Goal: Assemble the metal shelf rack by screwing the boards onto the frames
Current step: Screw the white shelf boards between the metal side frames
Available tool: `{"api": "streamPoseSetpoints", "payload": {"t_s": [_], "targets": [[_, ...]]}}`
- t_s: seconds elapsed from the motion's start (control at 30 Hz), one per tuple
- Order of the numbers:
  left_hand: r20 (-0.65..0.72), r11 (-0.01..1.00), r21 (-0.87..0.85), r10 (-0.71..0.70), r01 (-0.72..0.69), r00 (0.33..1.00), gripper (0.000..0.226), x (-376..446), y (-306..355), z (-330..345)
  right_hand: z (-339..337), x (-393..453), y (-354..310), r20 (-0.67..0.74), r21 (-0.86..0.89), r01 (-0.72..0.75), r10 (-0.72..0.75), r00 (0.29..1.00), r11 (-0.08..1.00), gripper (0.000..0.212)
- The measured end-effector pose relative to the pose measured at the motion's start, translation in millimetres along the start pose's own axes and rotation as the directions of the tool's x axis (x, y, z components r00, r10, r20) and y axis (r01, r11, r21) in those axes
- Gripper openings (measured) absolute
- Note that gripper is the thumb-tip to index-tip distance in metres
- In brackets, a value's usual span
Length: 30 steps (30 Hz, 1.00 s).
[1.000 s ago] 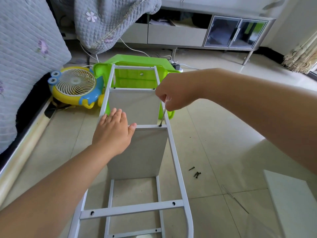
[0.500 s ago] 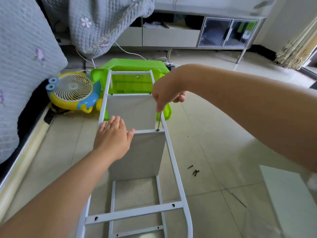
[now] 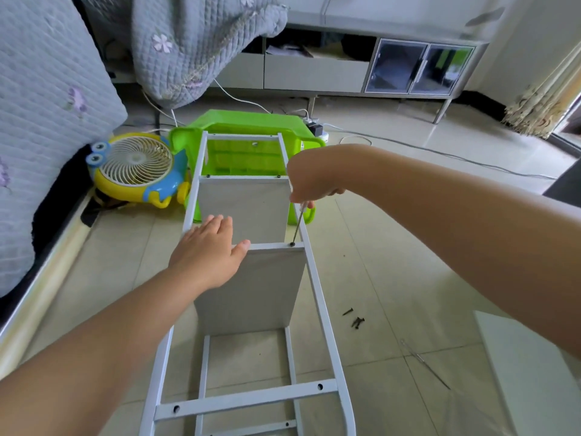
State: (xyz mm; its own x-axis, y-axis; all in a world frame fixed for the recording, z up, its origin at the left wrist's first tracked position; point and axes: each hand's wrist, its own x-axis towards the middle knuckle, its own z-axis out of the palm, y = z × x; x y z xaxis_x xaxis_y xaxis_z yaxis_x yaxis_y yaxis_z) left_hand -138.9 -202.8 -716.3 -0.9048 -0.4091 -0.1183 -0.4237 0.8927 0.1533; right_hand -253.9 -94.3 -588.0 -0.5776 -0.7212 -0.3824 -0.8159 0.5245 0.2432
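We see the white metal shelf rack frame (image 3: 317, 294) lying on the tiled floor (image 3: 408, 247), its far end against the bright green plastic stool (image 3: 248, 127). Two pale grey boards stand between its side rails: the near grey board (image 3: 251, 294) under a crossbar, the far grey board (image 3: 242, 209) closer to the stool. Our left hand (image 3: 207, 250) lies flat with fingers straight on the near board's top edge. Our right hand (image 3: 309, 187) is curled round a thin metal screwdriver (image 3: 298, 225), tip down in a dark screw (image 3: 292, 244) at the crossbar's right end (the handle is hidden). Loose black screws (image 3: 355, 319) lie on the floor right of the frame.
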Motion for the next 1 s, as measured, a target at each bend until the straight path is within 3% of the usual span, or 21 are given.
{"api": "streamPoseSetpoints", "payload": {"t_s": [0.17,0.27,0.37,0.5,0.7,1.0], "targets": [[-0.108,0.986,-0.164,-0.059,0.041,0.992,0.051,25,-11,-16,7,14,32,-0.31,0.068,-0.102,0.118,0.944,0.992,0.035],[-0.125,0.991,-0.114,-0.085,0.071,0.988,0.047,44,-17,-16,29,37,46,-0.426,0.202,-0.116,0.194,0.884,0.973,0.032],[-0.137,0.992,-0.094,-0.095,0.082,0.986,0.045,59,-21,-15,43,61,52,-0.519,0.385,-0.037,0.25,0.817,0.922,0.026],[-0.105,0.992,-0.05,-0.117,0.112,0.988,0.056,71,-27,-7,41,85,55,-0.56,0.422,-0.006,0.266,0.784,0.907,0.025],[-0.093,0.992,-0.007,-0.124,0.123,0.988,0.064,72,-29,-2,32,102,58,-0.521,0.271,-0.005,0.151,0.84,0.963,0.023],[-0.085,0.991,-0.035,-0.129,0.126,0.988,0.064,68,-28,0,20,102,55,-0.52,0.192,0.011,0.092,0.849,0.981,0.024]]}}
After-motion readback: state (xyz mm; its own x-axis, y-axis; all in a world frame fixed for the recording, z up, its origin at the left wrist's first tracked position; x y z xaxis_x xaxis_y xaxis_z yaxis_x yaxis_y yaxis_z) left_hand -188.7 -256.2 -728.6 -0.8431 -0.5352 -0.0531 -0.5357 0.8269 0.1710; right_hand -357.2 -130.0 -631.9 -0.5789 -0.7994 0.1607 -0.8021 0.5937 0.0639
